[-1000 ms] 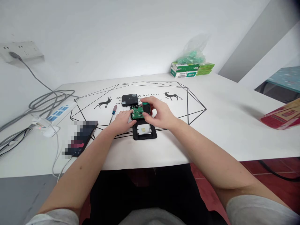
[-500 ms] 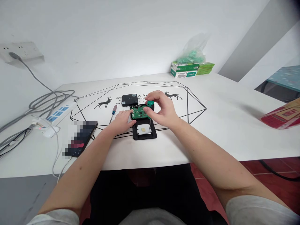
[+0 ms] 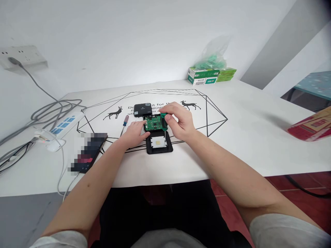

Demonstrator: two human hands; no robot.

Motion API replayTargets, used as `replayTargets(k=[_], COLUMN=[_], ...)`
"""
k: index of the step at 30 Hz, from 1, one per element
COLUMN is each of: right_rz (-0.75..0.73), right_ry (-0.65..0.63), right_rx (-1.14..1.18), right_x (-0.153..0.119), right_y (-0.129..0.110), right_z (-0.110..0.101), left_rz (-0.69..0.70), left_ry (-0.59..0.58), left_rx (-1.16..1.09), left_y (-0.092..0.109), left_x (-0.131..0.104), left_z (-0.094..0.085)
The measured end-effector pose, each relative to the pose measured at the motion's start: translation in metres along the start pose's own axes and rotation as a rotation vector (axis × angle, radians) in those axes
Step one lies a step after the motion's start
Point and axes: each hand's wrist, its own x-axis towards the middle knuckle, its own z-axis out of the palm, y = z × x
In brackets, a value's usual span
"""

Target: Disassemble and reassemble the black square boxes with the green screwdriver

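A green circuit board (image 3: 153,124) lies at the far end of a black plastic casing (image 3: 169,148), which holds a silvery plate (image 3: 159,142) with a small gold-coloured square. My left hand (image 3: 134,134) rests at their left edge, fingers spread, the fingertips touching the board and the thumb near the casing. In my right hand (image 3: 182,122) is a green-and-black screwdriver (image 3: 163,121), gripped between thumb and fingers. Its shaft points down at the right side of the silvery plate; the exact tip contact is too small to make out.
A flat black box (image 3: 143,110) lies just behind the board. Left of my left hand are a second screwdriver (image 3: 125,123), a phone (image 3: 89,153) and a power strip (image 3: 63,124) with cables. Green boxes (image 3: 203,74) stand at the back; a red packet (image 3: 310,127) sits right.
My right hand's fingers have shifted around the green-and-black screwdriver, and its handle has turned within the grip. My left hand, the board and the casing stay in place.
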Motion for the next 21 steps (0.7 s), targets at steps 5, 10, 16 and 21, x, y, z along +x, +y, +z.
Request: replayTargets(k=[5, 10, 16, 21], right_rz=[-0.008, 0.015, 0.179, 0.214], right_ry=[-0.009, 0.038, 0.088, 0.051], right_rx=[-0.052, -0.071, 0.046, 0.059], right_x=[0.0007, 0.0044, -0.0001, -0.0026], right_y=[0.0016, 0.0004, 0.0037, 0.0009], right_z=[-0.0013, -0.0011, 0.0049, 0.0050], left_rz=[-0.009, -0.031, -0.138, -0.138], left_ry=[-0.009, -0.016, -0.083, -0.129], left_rx=[-0.001, 0.023, 0.098, 0.069], left_y=[0.0015, 0.0040, 0.0032, -0.0004], left_x=[-0.0014, -0.0026, -0.0027, -0.0034], left_z=[-0.0013, -0.0054, -0.0045, -0.0012])
